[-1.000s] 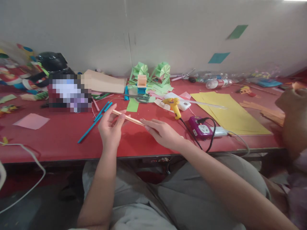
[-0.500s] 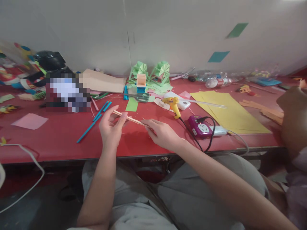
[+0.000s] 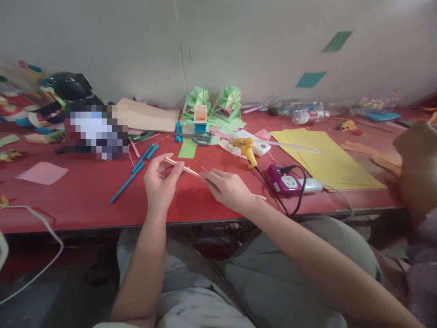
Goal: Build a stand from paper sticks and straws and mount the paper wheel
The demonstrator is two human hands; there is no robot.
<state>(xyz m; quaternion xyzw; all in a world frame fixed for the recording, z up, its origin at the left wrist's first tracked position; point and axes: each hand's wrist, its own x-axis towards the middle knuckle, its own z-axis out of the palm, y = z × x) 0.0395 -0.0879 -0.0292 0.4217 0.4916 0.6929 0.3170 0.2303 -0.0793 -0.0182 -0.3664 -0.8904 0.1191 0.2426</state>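
Observation:
Between my two hands is a thin pale stick [image 3: 191,171], tilted down to the right. I cannot tell whether it is wood or rolled paper. My left hand [image 3: 162,175] pinches it near its upper left end, between thumb and fingers. The fingers of my right hand [image 3: 223,184] are closed on its lower right part and cover that end. A pale pointed tip [image 3: 259,197] shows just right of my right wrist; whether it belongs to the same stick is hidden. Blue rolled paper sticks [image 3: 126,183] lie left of my left hand.
A yellow glue gun [image 3: 246,150] lies behind my right hand, its black cord near a purple power strip [image 3: 285,181]. Yellow sheets [image 3: 327,159], scissors [image 3: 198,137] and green paper models [image 3: 228,102] are farther back on the red table [image 3: 82,200]. Another person's arm [image 3: 419,168] is at right.
Both hands have shifted slightly, my left hand to the right, so less of the stick shows between them. A pale tip now shows beyond my right wrist.

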